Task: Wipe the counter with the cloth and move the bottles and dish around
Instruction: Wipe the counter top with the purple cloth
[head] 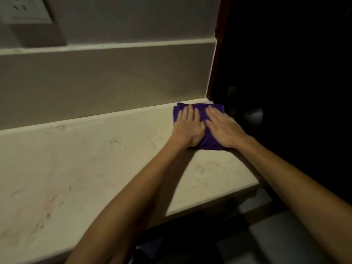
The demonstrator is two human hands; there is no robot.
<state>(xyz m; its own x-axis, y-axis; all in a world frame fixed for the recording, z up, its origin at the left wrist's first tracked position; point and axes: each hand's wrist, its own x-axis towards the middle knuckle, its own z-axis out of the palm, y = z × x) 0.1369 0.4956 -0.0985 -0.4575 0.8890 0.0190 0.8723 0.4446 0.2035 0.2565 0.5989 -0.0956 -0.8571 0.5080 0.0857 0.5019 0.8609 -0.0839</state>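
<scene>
Both arms stretched forward. Left hand (187,123) and right hand (222,127) side by side, fingers straight, palms pressing flat on purple cloth (204,128). Cloth folded, slightly rumpled, at far right corner of pale marbled worktop (95,168), against backsplash (104,86).

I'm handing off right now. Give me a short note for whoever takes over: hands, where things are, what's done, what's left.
Left hand: flat, fingers straight, pressing on the purple cloth.
Right hand: flat on the same cloth, beside the left.
Cloth: at the counter's far right corner, against the backsplash ledge.
Bottles and dish: not in view.
Done: cannot tell how much has been wiped; faint marks show across the counter to the left.
Left: wipe the marked area, then find and move the bottles and dish.
</scene>
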